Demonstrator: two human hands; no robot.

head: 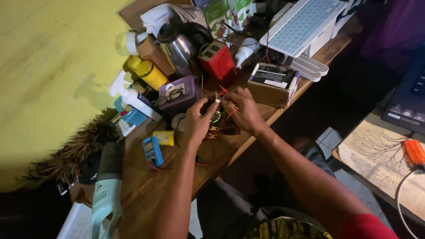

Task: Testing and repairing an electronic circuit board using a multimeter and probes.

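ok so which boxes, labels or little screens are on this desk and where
Cardboard box: right of the hands, tan, black-and-white label on top.
Blue meter: left of the left hand, small grey screen.
Green-and-white cartons: far edge, upright.
Red box: behind the hands.

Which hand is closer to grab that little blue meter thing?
Probably the left hand. The blue meter lies on the wooden table just beside it, while the right hand pinches thin wires farther away.

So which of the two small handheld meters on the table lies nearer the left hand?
The yellow meter, just beside the left hand; the blue meter lies farther out.
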